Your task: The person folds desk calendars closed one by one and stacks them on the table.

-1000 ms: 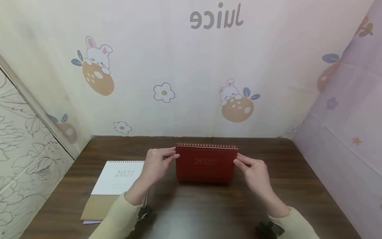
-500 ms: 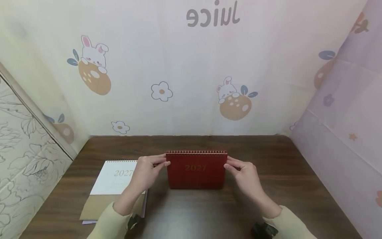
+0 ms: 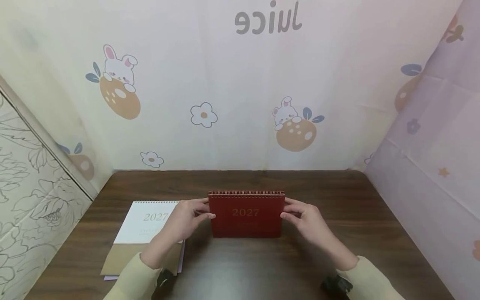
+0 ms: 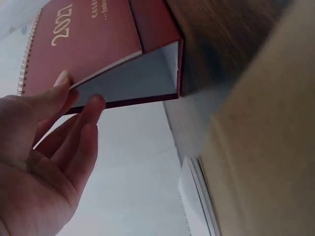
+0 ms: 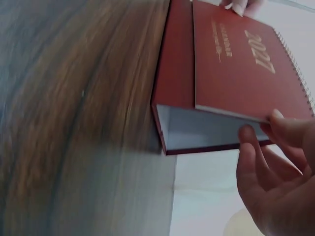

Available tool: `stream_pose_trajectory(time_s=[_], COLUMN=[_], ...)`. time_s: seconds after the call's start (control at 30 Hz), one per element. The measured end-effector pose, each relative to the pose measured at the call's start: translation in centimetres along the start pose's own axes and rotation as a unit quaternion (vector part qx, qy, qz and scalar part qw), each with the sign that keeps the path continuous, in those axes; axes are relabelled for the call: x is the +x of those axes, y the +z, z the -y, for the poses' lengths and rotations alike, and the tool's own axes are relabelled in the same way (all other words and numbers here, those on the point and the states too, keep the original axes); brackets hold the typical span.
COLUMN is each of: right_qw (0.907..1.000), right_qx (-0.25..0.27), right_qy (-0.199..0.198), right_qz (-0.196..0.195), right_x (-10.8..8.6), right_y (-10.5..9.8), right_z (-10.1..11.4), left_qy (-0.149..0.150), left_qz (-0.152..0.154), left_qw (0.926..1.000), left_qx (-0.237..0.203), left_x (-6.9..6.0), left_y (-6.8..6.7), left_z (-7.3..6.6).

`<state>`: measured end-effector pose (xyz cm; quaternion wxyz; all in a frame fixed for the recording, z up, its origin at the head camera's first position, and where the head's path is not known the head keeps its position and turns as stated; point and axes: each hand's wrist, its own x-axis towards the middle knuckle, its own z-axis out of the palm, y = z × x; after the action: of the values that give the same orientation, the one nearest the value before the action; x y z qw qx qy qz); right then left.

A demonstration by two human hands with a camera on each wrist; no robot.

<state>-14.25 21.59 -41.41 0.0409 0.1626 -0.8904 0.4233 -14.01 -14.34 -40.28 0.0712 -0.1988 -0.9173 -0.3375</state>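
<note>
A dark red desk calendar (image 3: 245, 225) with gold "2027" lettering stands tent-like on the table, its spiral binding along the top. My left hand (image 3: 186, 221) holds its left side, thumb on the front cover's edge. On the other side my right hand (image 3: 309, 223) holds it in the same manner. Both wrist views show the triangular hollow between the calendar's front and back panels; fingertips (image 4: 98, 102) of the left hand and fingertips (image 5: 244, 132) of the right hand reach to that opening.
To the left lies a white spiral calendar (image 3: 146, 227), also marked 2027, with a tan lower part; a lilac edge shows beneath it. The left forearm passes over its right side. A printed curtain (image 3: 240, 75) hangs behind the brown wooden table (image 3: 318, 183).
The red calendar has come nearer to me and slightly left, held by both hands. During the last half second the thumbs have slid lower along its sides.
</note>
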Motion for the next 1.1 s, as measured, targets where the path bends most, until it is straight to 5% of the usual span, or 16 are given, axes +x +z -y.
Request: stream_pose_trajectory(time_s=[0.23,0.47,0.8,1.1], right_qw=[0.9936,0.9811,0.9835,0.9909], right_qx=[-0.052,-0.097,-0.104,-0.083], right_qy=[-0.042,-0.051,-0.028,-0.042], right_qz=[0.090,0.159,0.145,0.098], right_x=[0.6,0.9,0.8,-0.2], right_y=[-0.4,-0.1,0.1,-0.3], right_z=[-0.9,-1.2,-1.0,-0.3], left_qy=[0.026,0.032,0.032,0.014], left_qz=[0.029,0.102,0.099,0.060], left_qw=[0.9983,0.9903,0.9830,0.9889], left_qx=[0.043,0.088,0.151,0.135], left_x=[0.5,0.8,0.9,0.1], left_y=[0.4,1.2,1.2,0.4], left_z=[0.6,1.0,0.3,-0.5])
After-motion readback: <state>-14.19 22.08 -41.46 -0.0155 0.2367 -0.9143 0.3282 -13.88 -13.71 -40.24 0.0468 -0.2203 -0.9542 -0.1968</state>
